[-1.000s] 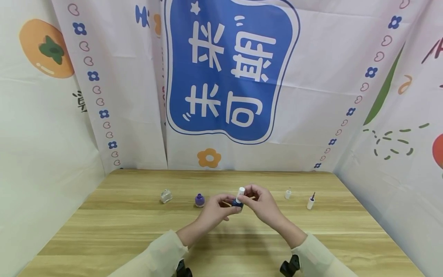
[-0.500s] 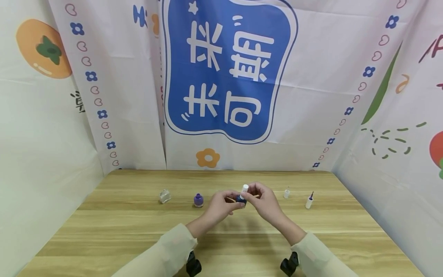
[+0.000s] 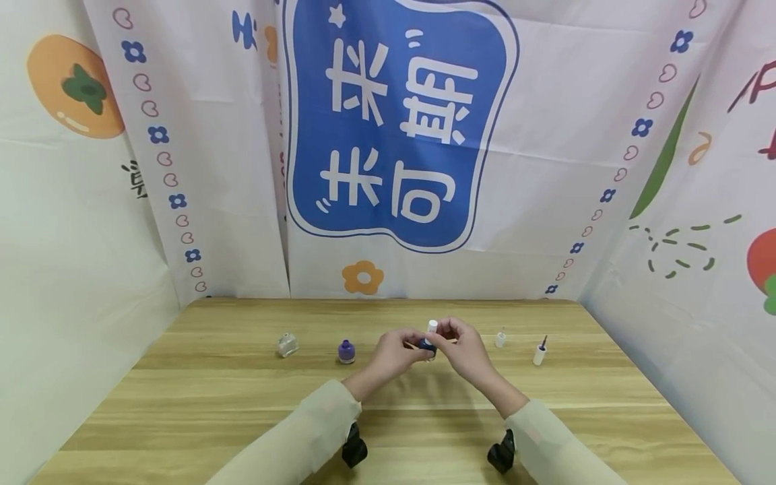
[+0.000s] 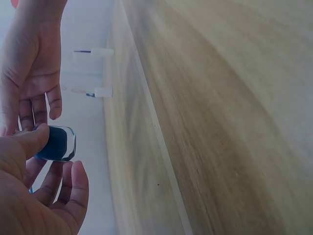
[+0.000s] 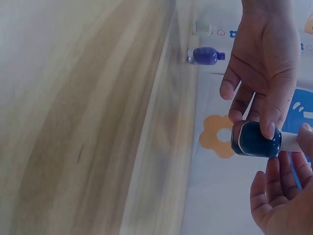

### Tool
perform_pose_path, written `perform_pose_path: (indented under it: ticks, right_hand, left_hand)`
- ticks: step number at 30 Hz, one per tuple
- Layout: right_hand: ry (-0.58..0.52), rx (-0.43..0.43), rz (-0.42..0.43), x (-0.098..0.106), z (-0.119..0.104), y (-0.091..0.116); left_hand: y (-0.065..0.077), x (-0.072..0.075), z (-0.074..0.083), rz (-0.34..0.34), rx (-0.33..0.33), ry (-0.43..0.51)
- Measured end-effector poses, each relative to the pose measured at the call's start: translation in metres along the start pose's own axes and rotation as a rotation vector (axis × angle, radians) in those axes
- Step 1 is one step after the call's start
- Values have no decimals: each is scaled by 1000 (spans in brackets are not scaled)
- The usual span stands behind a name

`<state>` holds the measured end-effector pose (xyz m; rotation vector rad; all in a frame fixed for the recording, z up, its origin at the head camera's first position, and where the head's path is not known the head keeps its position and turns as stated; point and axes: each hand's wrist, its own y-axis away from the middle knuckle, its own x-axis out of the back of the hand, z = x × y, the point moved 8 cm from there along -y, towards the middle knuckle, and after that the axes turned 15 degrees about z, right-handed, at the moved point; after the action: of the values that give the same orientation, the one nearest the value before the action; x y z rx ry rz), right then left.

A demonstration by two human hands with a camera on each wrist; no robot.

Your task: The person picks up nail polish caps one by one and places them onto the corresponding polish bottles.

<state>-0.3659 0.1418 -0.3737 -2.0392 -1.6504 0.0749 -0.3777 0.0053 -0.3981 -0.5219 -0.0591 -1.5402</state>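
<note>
Above the middle of the table, my left hand [image 3: 397, 351] pinches a dark blue nail polish bottle [image 5: 257, 139] between thumb and fingers. My right hand [image 3: 465, 347] grips the white cap [image 3: 432, 326] on top of that bottle; the right wrist view shows the cap [image 5: 289, 142] against the bottle's neck. Whether it is screwed tight I cannot tell. The glass [image 4: 57, 143] has a clear thick base. To the left stands an uncapped purple nail polish bottle [image 3: 346, 351], and beyond it a clear bottle [image 3: 287, 345].
Two white brush caps stand on the right with brushes pointing up: one with a pale brush [image 3: 500, 339], one with a purple brush [image 3: 539, 353]. The wooden table [image 3: 242, 411] ends at a printed cloth [image 3: 533, 222] behind.
Both hands have shifted slightly away from me, the left one also to the right, with the blue bottle and cap held between them. The other bottles and caps stay on the table.
</note>
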Motion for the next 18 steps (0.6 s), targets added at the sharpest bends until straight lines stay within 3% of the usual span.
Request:
perform_pose_path:
  ticks: [18]
  right_hand:
    - [0, -94, 37, -7, 35, -20]
  left_hand:
    - [-26, -18, -18, 5, 34, -55]
